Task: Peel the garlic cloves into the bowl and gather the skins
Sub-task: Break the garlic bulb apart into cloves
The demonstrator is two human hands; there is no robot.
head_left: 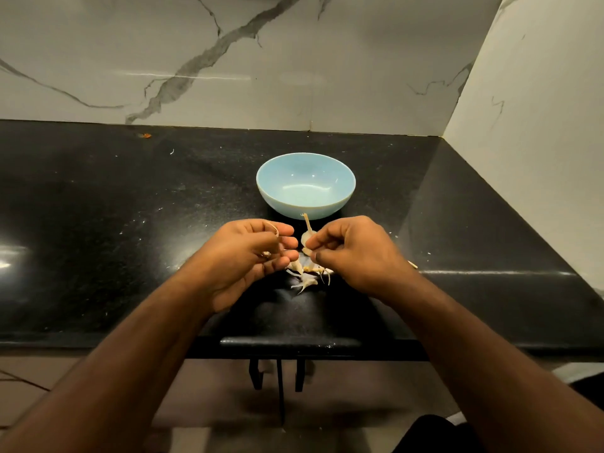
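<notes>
Black stone forms the bench (pixel 130 223), on which a pale blue bowl (pixel 305 184) is set near the middle, with nothing seen inside it. Just in front of the bowl, a garlic clove (pixel 308 237) with its stalk pointing up is pinched in the closed grip of the right hand (pixel 356 253). A thin strip of skin (pixel 274 233) is held between the curled fingers of the left hand (pixel 248 259). Loose skins (pixel 309 276) are scattered on the bench below and between both hands
</notes>
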